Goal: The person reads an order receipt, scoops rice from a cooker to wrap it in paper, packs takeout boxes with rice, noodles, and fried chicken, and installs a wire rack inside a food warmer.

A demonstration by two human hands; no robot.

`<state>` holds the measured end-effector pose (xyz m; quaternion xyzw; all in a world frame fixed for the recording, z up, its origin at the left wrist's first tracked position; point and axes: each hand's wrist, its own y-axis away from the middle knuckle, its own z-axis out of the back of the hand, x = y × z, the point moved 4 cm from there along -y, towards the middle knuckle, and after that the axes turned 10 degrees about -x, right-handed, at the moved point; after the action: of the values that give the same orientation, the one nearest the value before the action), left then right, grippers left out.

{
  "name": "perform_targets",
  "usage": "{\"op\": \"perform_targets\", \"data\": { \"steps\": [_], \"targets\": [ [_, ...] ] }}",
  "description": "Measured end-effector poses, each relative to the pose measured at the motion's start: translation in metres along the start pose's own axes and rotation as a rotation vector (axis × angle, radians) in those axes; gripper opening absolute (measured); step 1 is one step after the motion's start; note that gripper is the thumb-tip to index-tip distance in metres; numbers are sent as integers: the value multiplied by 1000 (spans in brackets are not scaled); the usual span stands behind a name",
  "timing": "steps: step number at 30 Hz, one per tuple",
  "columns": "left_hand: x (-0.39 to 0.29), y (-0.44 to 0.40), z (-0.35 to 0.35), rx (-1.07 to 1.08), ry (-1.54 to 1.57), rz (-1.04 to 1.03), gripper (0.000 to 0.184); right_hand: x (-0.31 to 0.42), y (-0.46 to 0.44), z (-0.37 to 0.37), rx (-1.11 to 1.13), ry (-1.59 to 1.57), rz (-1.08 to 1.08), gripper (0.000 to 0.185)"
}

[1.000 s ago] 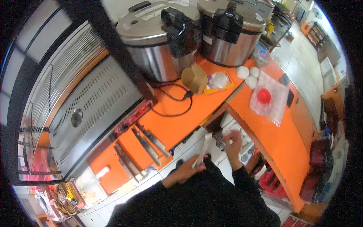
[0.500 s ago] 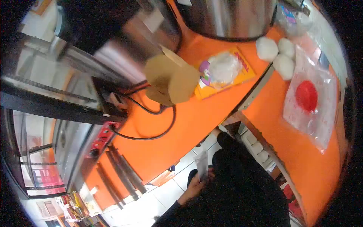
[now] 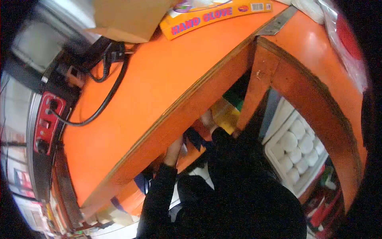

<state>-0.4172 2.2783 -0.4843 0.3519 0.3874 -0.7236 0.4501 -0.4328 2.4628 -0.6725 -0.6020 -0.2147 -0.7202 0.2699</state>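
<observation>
Both of my hands reach in below the edge of the orange counter [image 3: 135, 103]. My left hand [image 3: 174, 152] shows mostly at the wrist and back; the counter edge covers its fingers. Beside it are dark blue material [image 3: 194, 138] and a small pale, shiny patch I cannot make out. My right hand [image 3: 207, 119] is farther in, next to a yellow item [image 3: 225, 115] under the counter. Its fingers are hidden too, so whether either hand grips anything does not show.
On the counter lie an orange hand glove box [image 3: 215, 19], a brown paper bag [image 3: 127, 18] and a black cable [image 3: 104, 113] plugged into a red control panel [image 3: 49, 123]. A white tray of round dough balls [image 3: 296, 149] sits below the right-hand counter [image 3: 318, 59].
My view has dropped closer to the counter. My left hand, earlier holding a pale flat packet above the floor, is now under the counter edge. My right hand has come into view there.
</observation>
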Motion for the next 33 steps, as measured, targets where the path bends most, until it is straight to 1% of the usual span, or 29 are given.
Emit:
{"op": "perform_targets", "data": {
  "steps": [3, 6, 8, 10, 12, 14, 18, 21, 24, 26, 30, 32, 33],
  "targets": [
    [28, -32, -13, -56, -112, -210, 44, 0, -34, -21, -162, -128, 31, 22],
    [40, -45, -23, -95, -189, -261, 43, -3, -55, -25, -287, -246, 33, 22],
    [42, -55, -34, -102, -237, -267, 43, -5, -51, -20, -336, -320, 31, 23],
    [43, -65, -50, -98, -289, -268, 42, -2, -34, -10, -356, -396, 44, 23],
    [44, -71, -59, -87, -324, -261, 42, 21, 1, 13, -355, -405, 83, 24],
    [43, -76, -64, -76, -349, -250, 42, 71, 43, 51, -317, -245, 148, 26],
    [37, -80, -68, -20, -388, -224, 41, 89, 94, 87, -244, -183, 153, 28],
    [25, -58, -59, 52, -402, -169, 41, 109, 128, 111, -126, -119, 121, 29],
    [7, -13, -33, 129, -364, -78, 40, 128, 155, 142, 38, -30, 95, 31],
    [-5, 27, -7, 203, -313, -4, 40, 147, 166, 150, 155, 29, 88, 32],
    [-22, 119, 75, 294, -228, 144, 40, 184, 195, 154, 441, 124, 70, 35],
    [-26, 169, 128, 288, -180, 206, 40, 202, 222, 142, 628, 148, 58, 36],
    [-30, 195, 160, 241, -78, 283, 39, 212, 239, 136, 734, 155, 47, 37]
  ]
}}
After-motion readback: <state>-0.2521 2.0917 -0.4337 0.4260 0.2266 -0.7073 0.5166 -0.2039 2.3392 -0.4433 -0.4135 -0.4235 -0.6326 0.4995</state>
